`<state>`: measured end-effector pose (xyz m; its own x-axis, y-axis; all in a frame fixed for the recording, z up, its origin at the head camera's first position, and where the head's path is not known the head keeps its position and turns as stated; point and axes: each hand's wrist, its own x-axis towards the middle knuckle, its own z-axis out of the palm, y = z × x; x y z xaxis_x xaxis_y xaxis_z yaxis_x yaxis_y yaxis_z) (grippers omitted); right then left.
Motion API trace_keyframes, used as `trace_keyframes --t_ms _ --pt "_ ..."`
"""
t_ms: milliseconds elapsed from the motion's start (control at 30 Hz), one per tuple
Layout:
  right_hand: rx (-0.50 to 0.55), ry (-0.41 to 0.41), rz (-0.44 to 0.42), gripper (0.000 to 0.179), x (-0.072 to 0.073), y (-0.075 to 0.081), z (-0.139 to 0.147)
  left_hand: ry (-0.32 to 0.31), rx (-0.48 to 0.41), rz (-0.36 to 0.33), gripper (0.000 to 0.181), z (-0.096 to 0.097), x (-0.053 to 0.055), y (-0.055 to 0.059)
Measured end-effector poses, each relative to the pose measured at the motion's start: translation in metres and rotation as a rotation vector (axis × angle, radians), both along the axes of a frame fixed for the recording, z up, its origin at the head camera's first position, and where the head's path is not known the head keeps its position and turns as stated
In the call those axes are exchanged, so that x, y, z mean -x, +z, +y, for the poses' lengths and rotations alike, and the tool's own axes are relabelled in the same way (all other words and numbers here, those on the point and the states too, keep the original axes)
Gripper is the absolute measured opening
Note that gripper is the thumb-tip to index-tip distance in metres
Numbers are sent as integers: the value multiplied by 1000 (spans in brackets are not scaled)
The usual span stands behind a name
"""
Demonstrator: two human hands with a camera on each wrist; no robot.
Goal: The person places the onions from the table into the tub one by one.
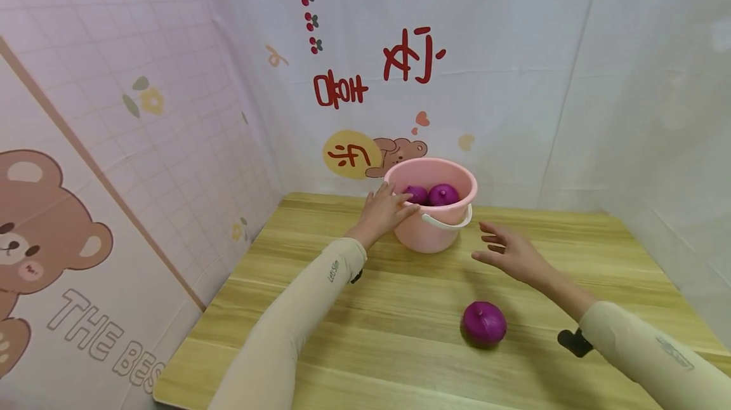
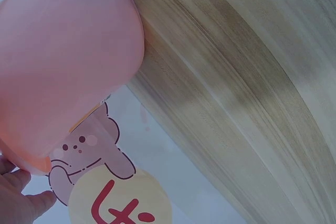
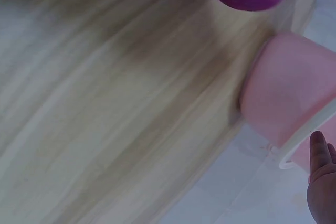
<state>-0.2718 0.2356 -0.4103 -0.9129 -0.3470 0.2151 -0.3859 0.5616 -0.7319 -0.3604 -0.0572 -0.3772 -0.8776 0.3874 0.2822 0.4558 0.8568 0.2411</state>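
Note:
In the head view a pink bucket (image 1: 425, 232) with a white handle (image 1: 448, 224) stands toward the back of the wooden table. Inside it are purple onions (image 1: 443, 195). My left hand (image 1: 384, 212) is at the bucket's left front rim with its fingers spread; the left wrist view shows the fingertips (image 2: 20, 178) right at the rim. To the right of the bucket hovers my right hand (image 1: 514, 256), fingers parted and nothing in them. Another purple onion (image 1: 484, 324) lies on the table in front of that hand.
The wooden tabletop (image 1: 365, 346) reaches back to a white wall sheet (image 1: 508, 112) printed with red characters and a bear. On the left hangs another printed sheet (image 1: 171, 169).

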Motion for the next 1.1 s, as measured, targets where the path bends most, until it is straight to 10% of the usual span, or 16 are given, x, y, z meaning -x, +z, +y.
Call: trace_keyframes --t_ms 1100 --pt "51 169 -101 76 -68 -77 20 0 -2 -2 55 -1 -1 1"
